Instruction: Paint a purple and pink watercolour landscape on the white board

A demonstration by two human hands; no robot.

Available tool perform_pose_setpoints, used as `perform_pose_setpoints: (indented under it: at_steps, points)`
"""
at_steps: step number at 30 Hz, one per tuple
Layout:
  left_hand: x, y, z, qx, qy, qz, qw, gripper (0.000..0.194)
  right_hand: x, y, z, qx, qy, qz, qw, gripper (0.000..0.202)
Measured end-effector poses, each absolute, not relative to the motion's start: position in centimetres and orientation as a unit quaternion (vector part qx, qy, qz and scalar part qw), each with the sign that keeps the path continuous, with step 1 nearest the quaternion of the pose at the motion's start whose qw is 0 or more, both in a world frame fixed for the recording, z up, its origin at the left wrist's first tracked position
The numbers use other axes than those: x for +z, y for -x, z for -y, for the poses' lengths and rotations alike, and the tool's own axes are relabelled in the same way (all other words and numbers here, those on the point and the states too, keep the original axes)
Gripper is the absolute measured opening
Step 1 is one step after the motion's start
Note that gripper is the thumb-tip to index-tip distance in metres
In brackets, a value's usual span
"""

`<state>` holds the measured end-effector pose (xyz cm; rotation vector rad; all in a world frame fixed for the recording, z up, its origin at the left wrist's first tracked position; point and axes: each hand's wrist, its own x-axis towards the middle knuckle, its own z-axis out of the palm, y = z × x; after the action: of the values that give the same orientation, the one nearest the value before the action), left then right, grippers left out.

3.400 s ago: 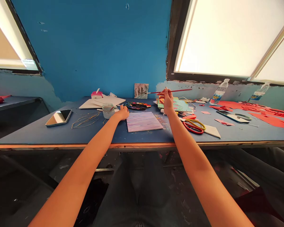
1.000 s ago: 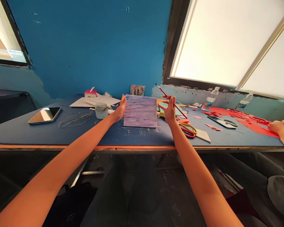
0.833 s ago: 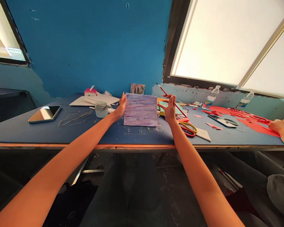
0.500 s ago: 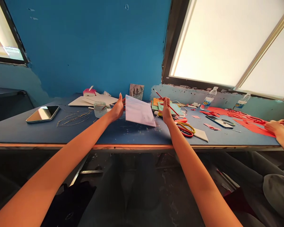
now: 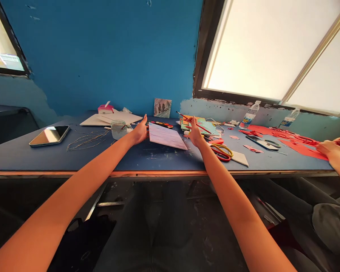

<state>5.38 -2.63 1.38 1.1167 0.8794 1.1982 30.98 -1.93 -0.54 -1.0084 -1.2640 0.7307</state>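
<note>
My left hand (image 5: 140,131) grips the left edge of a painted board (image 5: 167,136), washed in pale lilac and blue. The board is tilted above the blue tabletop, its far edge lower than before me. In my right hand (image 5: 195,132), to the right of the board, is a slim red paintbrush (image 5: 201,127), its handle slanting across the fingers. Behind the board part of a paint set (image 5: 161,124) with bright colours shows. A small picture of grey-pink rocks (image 5: 162,108) leans on the wall. Left of my left hand stands a jar of water (image 5: 118,129).
A phone (image 5: 49,136) and thin twine (image 5: 86,140) lie at left. Scissors (image 5: 222,153), a white piece of card (image 5: 240,158) and stacked coloured cards (image 5: 206,126) lie at right. Beyond are a water bottle (image 5: 249,116), red paper (image 5: 303,149) and another person's hands (image 5: 333,149).
The board has tipped flatter, uncovering the paint set behind it. My right hand and the paintbrush have shifted slightly left. The view has tilted a little.
</note>
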Motion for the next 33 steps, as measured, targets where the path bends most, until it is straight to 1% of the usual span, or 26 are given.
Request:
perform_pose_setpoints:
  at_steps: [3,4,7,11,19,24,33]
  points:
    - [1.0,-5.0,2.3,0.521,-0.464,-0.408,0.588,0.04,-0.6,-31.0,2.0,0.322,0.459,0.554,0.616,0.058]
    - [0.8,-4.9,2.1,0.526,-0.459,-0.418,0.581,0.039,-0.6,-31.0,2.0,0.322,0.459,0.557,0.612,0.058]
    - [0.6,-4.8,1.8,0.538,-0.451,-0.437,0.563,0.052,-0.6,-30.9,2.0,0.32,0.459,0.566,0.606,0.058]
    - [0.6,-4.8,1.8,0.546,-0.448,-0.438,0.556,0.052,-0.6,-30.9,1.8,0.327,0.46,0.56,0.606,0.058]
    - [1.0,-5.1,2.2,0.545,-0.439,-0.449,0.555,0.039,-0.4,-30.9,2.5,0.357,0.387,0.585,0.617,0.055]
    - [0.9,-5.1,2.3,0.538,-0.444,-0.451,0.557,0.032,-0.4,-31.0,2.2,0.339,0.416,0.575,0.617,0.06]
    - [0.8,-5.1,2.6,0.531,-0.46,-0.471,0.534,0.039,-1.0,-31.1,1.3,0.362,0.435,0.583,0.583,0.069]
